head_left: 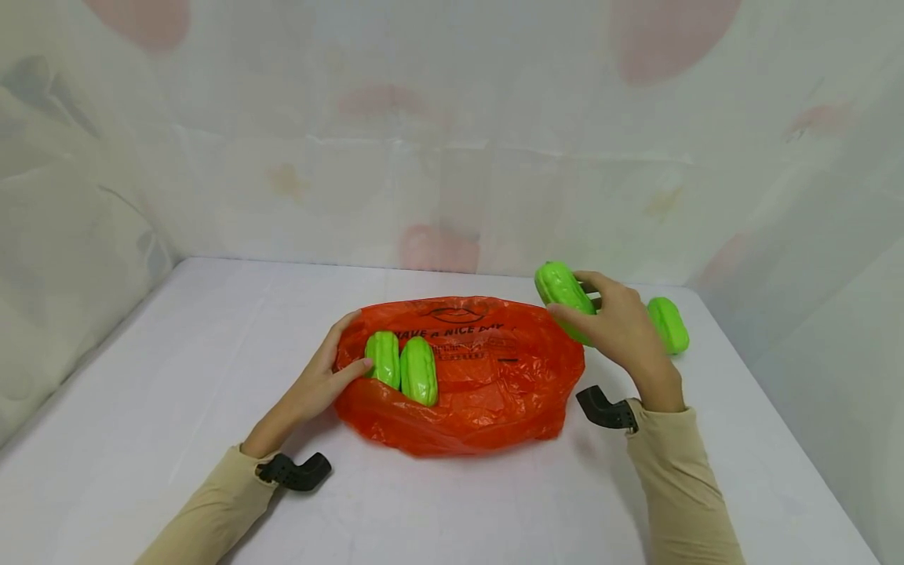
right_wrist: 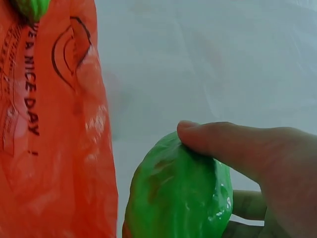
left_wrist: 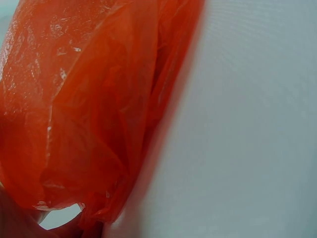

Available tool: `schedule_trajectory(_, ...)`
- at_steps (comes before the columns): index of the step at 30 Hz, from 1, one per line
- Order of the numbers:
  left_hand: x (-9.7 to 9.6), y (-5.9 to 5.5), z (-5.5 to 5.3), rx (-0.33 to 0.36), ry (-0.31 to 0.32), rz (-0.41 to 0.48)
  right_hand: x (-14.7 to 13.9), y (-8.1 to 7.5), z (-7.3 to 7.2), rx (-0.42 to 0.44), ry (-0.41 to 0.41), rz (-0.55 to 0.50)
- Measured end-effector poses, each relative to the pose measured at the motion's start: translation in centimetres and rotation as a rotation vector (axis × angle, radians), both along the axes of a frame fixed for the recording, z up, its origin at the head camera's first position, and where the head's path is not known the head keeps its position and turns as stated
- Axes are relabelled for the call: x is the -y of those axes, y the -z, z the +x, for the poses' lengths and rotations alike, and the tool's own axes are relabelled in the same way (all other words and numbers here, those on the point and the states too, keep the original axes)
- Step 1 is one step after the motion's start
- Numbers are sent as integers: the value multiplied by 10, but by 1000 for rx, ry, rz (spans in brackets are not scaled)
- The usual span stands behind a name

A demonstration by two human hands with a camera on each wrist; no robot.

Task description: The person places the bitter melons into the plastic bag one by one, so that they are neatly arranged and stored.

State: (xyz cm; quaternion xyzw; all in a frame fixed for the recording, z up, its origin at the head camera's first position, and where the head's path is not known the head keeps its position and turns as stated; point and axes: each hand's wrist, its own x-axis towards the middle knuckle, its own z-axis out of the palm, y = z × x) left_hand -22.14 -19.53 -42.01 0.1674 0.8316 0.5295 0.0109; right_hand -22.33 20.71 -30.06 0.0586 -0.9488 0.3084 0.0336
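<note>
A red plastic bag with black print lies with its mouth spread wide. Two glossy green ridged vegetables, like bitter melons, lie side by side at its left: one melon near my left thumb, the other melon to its right. My left hand grips the bag's left rim, thumb on the inner side; its other fingers are partly hidden. Past the bag's right end, my right hand holds a third green melon between thumb and fingers, raised above the table.
Another green melon lies on the white table to the right, partly behind my right hand. A pale patterned sheet hangs along the back and both sides. Black curved mounts sit at both wrists.
</note>
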Motion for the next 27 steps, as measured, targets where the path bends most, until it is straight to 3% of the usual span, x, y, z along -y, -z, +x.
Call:
schedule_trajectory(11, -1, -1, 0, 1, 2, -3, 19, 3, 1, -36, -39, 9)
schedule_trajectory(27, 0, 0, 0, 3, -1, -1, 48, 17, 1, -14, -134, -45)
